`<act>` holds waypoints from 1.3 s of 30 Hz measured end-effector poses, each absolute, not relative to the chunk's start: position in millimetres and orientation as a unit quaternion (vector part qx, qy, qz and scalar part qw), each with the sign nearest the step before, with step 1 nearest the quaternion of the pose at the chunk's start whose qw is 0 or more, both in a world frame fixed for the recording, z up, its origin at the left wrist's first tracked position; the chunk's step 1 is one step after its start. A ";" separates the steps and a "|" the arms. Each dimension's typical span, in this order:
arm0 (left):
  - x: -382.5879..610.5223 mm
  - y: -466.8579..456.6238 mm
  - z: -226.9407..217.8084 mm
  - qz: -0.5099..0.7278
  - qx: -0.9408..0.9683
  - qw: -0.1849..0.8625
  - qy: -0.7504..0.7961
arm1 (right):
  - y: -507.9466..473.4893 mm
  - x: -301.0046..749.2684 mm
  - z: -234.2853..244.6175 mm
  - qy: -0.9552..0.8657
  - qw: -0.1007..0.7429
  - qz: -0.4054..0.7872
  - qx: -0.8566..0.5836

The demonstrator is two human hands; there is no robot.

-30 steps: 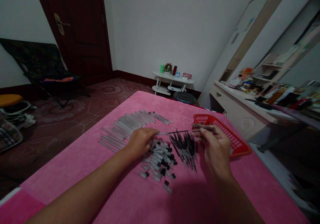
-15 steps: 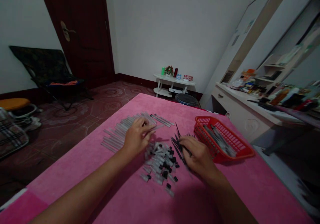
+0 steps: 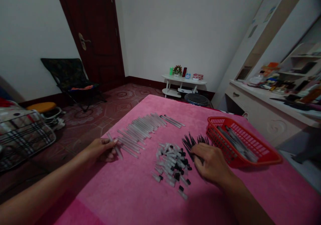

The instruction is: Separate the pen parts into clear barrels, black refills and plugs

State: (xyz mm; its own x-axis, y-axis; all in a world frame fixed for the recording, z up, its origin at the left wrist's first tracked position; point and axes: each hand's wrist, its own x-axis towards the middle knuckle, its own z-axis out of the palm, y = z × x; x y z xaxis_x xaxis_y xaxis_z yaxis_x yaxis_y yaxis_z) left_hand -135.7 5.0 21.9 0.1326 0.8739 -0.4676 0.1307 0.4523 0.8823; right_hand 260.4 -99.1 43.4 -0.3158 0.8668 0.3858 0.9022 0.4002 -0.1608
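Near the table's left edge, my left hand [image 3: 106, 150] pinches a clear thin tube [image 3: 118, 152] between thumb and fingers. Beside it, many similar translucent tubes [image 3: 140, 128] lie in a slanting row. On the right, my right hand [image 3: 210, 159] is closed over a pile of thin black pointed sticks [image 3: 188, 140]; its fingertips grip among them, and how many it holds is hidden. Between the hands lies a heap of short clear caps [image 3: 167, 161], some with black ends. A few dark-tipped tubes [image 3: 173, 121] lie apart beyond the row.
A red plastic basket [image 3: 272, 157] with long clear and dark pieces inside stands at the right on the pink tablecloth [image 3: 120, 195]. Behind are a low white stand [image 3: 180, 79] and a folding chair [image 3: 72, 74]. A cluttered dresser [image 3: 271, 101] stands at right.
My left hand has moved left and nearer, from above the tube row to its near end, carrying a tube. My right hand has lowered onto the black sticks. The view has shifted left.
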 end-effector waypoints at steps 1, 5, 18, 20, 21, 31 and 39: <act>-140.3 1.9 20.3 0.282 0.430 0.622 0.590 | -99.2 260.3 42.4 -0.809 0.207 -0.035 -0.549; -141.5 -6.0 23.5 0.206 0.497 0.591 0.601 | -98.4 260.3 39.1 -0.803 0.201 -0.019 -0.560; -109.8 9.8 22.5 0.088 0.642 0.590 0.482 | -96.3 250.2 42.7 -0.795 0.281 -0.010 -0.538; -93.6 8.9 29.3 0.066 0.679 0.583 0.442 | -87.3 243.8 44.2 -0.777 0.291 -0.016 -0.558; -82.3 8.1 32.2 0.067 0.689 0.589 0.416 | -80.4 240.1 45.0 -0.767 0.292 -0.018 -0.571; 44.0 4.6 10.4 0.344 0.642 0.592 0.346 | 21.6 231.9 34.5 -0.697 0.165 -0.061 -0.695; 44.5 3.7 -1.6 0.470 0.524 0.613 0.360 | 52.7 254.6 24.5 -0.613 0.120 -0.034 -0.780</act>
